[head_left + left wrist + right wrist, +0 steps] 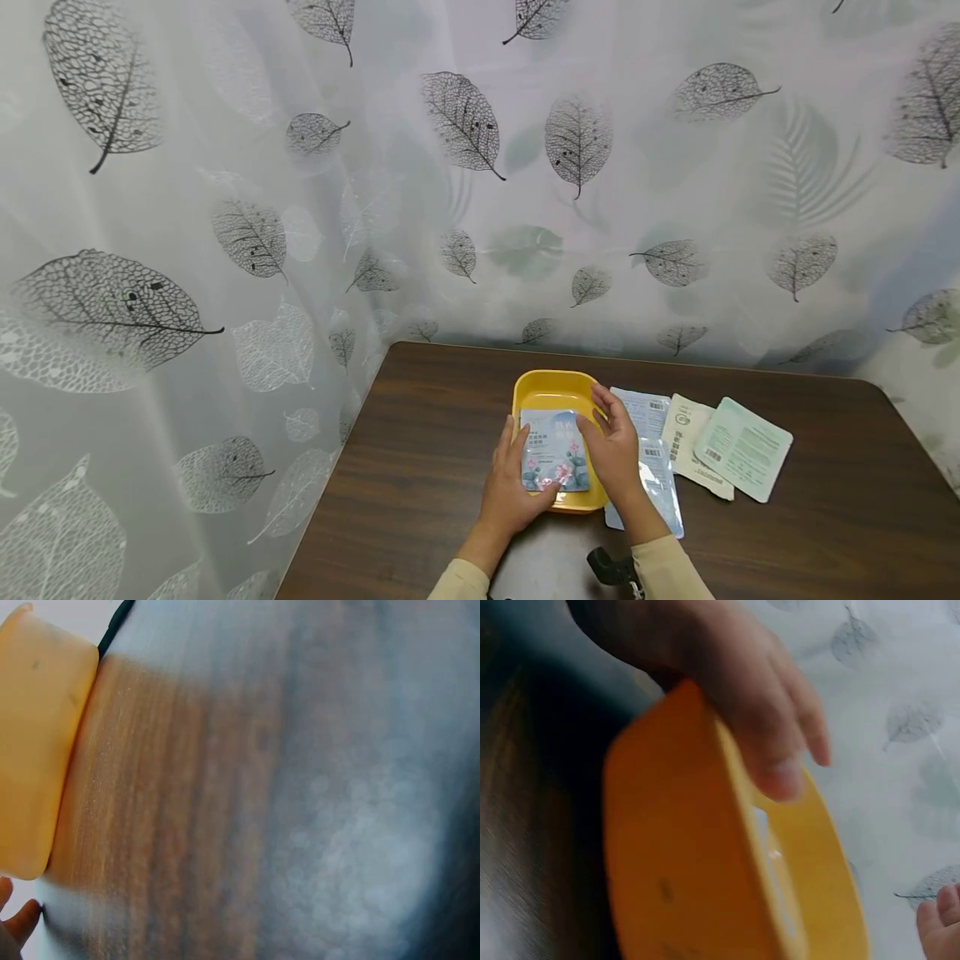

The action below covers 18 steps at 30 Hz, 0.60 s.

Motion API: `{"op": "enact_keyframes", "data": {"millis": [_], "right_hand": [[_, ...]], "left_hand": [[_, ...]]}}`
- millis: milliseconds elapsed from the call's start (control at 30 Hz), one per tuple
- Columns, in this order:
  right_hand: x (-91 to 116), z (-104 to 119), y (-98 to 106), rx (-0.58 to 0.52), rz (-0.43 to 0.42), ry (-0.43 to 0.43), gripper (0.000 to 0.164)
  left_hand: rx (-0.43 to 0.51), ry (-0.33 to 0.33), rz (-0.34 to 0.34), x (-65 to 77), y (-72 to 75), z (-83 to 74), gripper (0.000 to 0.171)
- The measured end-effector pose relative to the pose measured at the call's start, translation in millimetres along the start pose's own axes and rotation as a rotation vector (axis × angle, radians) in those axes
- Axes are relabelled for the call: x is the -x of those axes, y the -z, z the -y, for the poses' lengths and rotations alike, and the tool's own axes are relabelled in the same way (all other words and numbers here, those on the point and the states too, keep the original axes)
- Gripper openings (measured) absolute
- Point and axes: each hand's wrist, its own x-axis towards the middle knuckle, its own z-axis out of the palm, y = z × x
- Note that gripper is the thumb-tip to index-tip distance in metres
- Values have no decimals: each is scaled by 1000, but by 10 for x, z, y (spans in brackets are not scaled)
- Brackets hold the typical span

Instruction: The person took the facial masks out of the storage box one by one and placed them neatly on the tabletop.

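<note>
A yellow plastic bin (551, 380) stands on the table, and a pale blue packet (553, 454) printed with pink lotus flowers sits within its outline. My left hand (510, 492) is at the bin's lower left, fingers straight along the packet's left side and thumb across its lower edge. Over the right rim reaches my right hand (613, 446), its thumb at the packet's upper right corner and its fingers loosely bent. The right wrist view shows the right hand (750, 697) above the bin's wall (675, 825), with fingers pointing down past the rim.
Right of the bin lie blue packets (658, 479), partly overlapping, a cream packet (686, 446) and a mint green packet (744, 450). The dark wood table (420, 433) extends to both sides. A leaf-patterned curtain (525, 192) hangs behind and to the left.
</note>
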Motion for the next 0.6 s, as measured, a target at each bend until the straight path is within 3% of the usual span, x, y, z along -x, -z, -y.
{"op": "enact_keyframes", "data": {"millis": [200,367,600], "right_hand": [[12,-173,-165,48,77,-186,56],[38,-321,-242,130,90,-315,57],[34,-409,-266,220,119,-374,58]], "left_hand": [[-13,-4,-11,5,-3,5,94],[-9,0,-19,8,-24,11,93],[-14,-28,-24,3,-33,8,91]]}}
